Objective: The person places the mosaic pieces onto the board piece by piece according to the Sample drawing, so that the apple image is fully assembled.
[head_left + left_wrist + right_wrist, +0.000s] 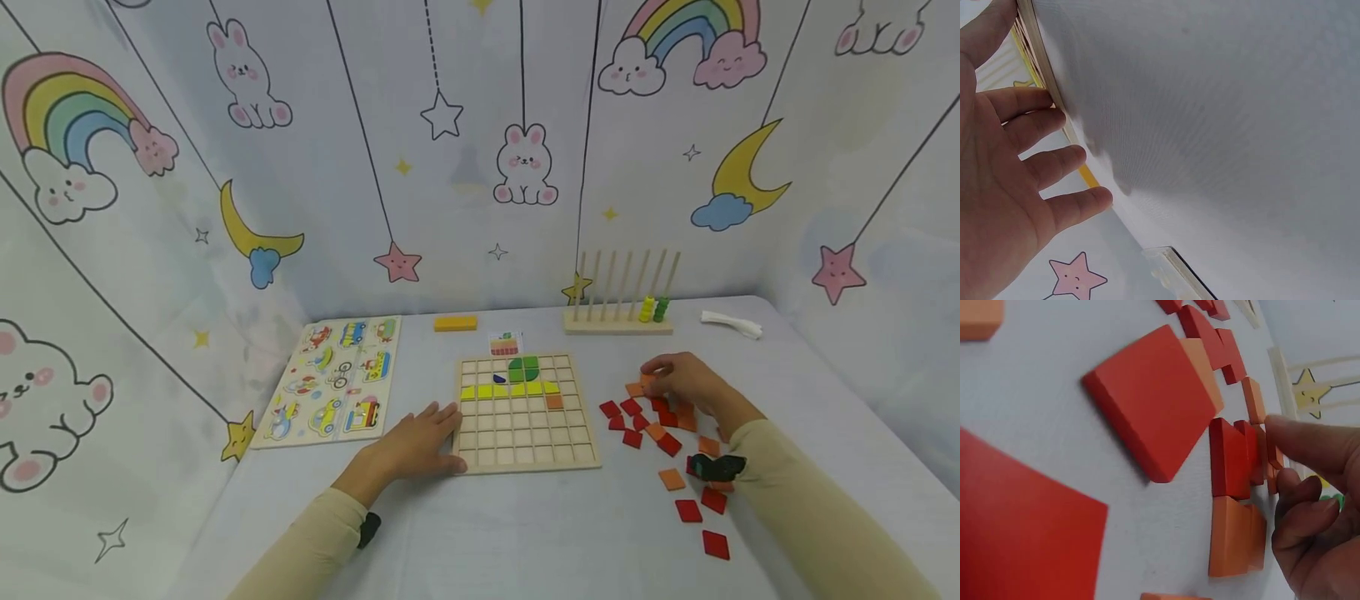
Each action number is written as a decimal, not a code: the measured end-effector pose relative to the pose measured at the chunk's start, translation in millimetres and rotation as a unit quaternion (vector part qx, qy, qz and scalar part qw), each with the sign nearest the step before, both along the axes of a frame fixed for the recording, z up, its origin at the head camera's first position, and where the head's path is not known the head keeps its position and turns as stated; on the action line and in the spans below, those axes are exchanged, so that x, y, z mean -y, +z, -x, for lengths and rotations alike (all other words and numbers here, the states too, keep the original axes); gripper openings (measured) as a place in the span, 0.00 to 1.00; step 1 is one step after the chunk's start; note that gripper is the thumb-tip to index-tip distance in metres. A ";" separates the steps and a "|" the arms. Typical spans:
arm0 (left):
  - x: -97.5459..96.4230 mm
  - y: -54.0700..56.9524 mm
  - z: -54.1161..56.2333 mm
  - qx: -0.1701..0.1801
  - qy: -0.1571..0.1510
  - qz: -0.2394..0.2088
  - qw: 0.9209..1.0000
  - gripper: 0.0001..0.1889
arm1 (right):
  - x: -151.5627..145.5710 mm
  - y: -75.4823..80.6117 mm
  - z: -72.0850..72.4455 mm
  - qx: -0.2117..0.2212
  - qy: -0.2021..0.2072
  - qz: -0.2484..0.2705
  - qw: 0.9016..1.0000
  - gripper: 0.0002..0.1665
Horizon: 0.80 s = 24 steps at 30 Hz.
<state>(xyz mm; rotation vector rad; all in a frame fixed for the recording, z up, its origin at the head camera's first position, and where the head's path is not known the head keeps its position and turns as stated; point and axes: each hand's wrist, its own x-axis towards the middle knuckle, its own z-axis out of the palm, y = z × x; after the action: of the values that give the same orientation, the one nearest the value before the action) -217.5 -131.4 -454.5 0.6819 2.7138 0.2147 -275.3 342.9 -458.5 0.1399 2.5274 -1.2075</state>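
Observation:
A wooden grid board (528, 457) holds a row of yellow tiles (485, 391), green rounded pieces (523, 369), a small blue piece (498, 378) and one orange tile (554, 402) under the yellow row. My left hand (420, 442) rests at the board's left edge, its fingers spread and fairly straight against the side. To the right, my right hand (686, 382) pinches an orange tile (1274, 452) between thumb and index finger, over a scatter of red tiles (1154, 403) and orange tiles (1229, 534).
Behind the board lies a small picture card (506, 343), with a yellow block (455, 323) farther back. A vehicle puzzle board (330, 379) lies left. At the back right stand a peg rack (618, 325) with beads and a white object (731, 323).

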 end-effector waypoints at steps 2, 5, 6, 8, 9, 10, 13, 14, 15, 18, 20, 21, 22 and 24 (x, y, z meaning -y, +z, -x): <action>0.0 0.7 -0.1 -0.001 0.000 -0.001 1.000 0.45 | 0.9 0.4 -1.7 -0.010 0.008 -0.022 1.000 0.29; -0.1 1.5 -0.3 0.000 0.001 -0.004 1.000 0.45 | 1.7 -0.1 -3.3 -0.020 0.011 -0.050 0.999 0.28; 0.0 1.5 -0.4 0.001 0.001 -0.005 1.000 0.45 | 1.6 -0.5 -3.5 -0.022 0.012 -0.056 0.998 0.28; 0.1 1.3 -0.5 0.002 0.001 -0.007 1.000 0.45 | 1.0 -2.2 -2.8 -0.025 0.014 -0.065 0.997 0.28; 0.2 1.2 -0.6 0.003 0.001 -0.008 1.000 0.45 | 0.8 -2.9 -2.4 -0.030 0.014 -0.068 0.997 0.28; 0.3 0.9 -0.7 0.003 0.001 -0.008 1.000 0.46 | 0.7 -3.4 -2.3 -0.037 0.017 -0.069 0.997 0.28; 0.3 0.4 -0.7 0.004 0.001 -0.009 1.000 0.46 | 2.6 -3.6 -1.4 -0.062 0.025 -0.060 0.996 0.28; 0.3 0.4 -0.6 0.003 0.001 -0.009 1.000 0.45 | 4.6 -3.1 -1.2 -0.071 0.028 -0.054 0.996 0.29; 0.4 0.3 -0.7 0.003 0.001 -0.008 1.000 0.45 | 7.5 -1.8 -1.1 -0.076 0.032 -0.043 0.996 0.29; 0.5 0.0 -0.5 0.002 0.001 -0.008 1.000 0.45 | 20.4 3.0 -2.5 -0.076 0.038 0.014 0.996 0.29; 0.7 -0.2 -0.7 -0.002 0.000 -0.007 1.000 0.45 | 32.2 6.5 -5.5 -0.074 0.039 0.045 0.995 0.30; 0.8 -0.5 -0.6 -0.003 0.000 -0.007 1.000 0.45 | 38.4 7.6 -7.4 -0.073 0.041 0.062 0.995 0.30; 0.9 -0.7 -0.6 -0.003 -0.001 -0.007 1.000 0.46 | 44.9 8.1 -9.9 -0.072 0.042 0.077 0.994 0.30; 1.4 -0.9 -0.7 -0.004 -0.003 -0.008 1.000 0.46 | 58.8 8.8 -15.5 -0.074 0.052 0.081 0.993 0.30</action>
<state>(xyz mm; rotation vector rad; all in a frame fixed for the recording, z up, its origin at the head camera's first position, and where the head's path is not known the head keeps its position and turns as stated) -216.8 -132.8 -455.5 0.6980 2.7204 0.2338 -259.8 284.1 -449.7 -0.1248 2.5104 -1.4215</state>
